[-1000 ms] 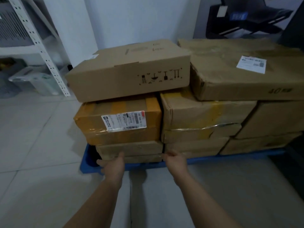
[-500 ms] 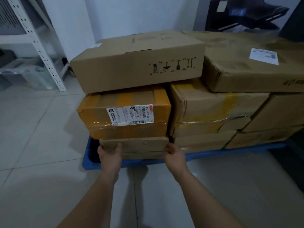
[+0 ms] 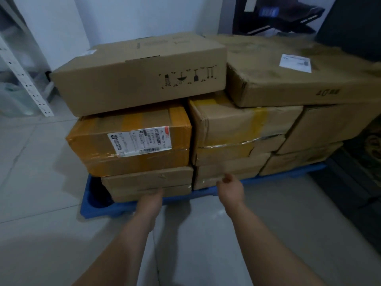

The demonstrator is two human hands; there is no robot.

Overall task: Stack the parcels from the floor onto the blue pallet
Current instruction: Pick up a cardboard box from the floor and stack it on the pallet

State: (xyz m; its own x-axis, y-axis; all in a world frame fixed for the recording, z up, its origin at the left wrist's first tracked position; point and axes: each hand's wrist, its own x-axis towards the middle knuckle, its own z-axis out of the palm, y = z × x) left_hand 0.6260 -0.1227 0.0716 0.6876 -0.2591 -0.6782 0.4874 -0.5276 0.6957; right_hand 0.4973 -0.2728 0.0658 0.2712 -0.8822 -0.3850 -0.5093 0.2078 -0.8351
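Observation:
The blue pallet (image 3: 99, 211) on the tiled floor carries several brown cardboard parcels in three layers. At front left a flat box (image 3: 148, 180) lies lowest, with a yellow-taped labelled parcel (image 3: 92, 141) on it and a wide box with handling symbols (image 3: 123, 83) on top. My left hand (image 3: 151, 198) rests against the flat box's lower front edge, its fingertips hidden there. My right hand (image 3: 229, 188) hovers in front of the neighbouring low flat box (image 3: 237, 168), fingers loosely spread and holding nothing. A large box with a white label (image 3: 288, 87) tops the right side.
A white perforated shelf upright (image 3: 26, 85) stands at the left by the wall. Dark furniture (image 3: 350, 193) borders the pallet on the right, and a black rack (image 3: 278, 15) stands behind. Pale floor tiles (image 3: 41, 182) spread to the left and front.
Both hands have left the corners of the bottom front-left box and shifted right. The left now sits at its lower front edge and the right is before the neighbouring box. The view is closer.

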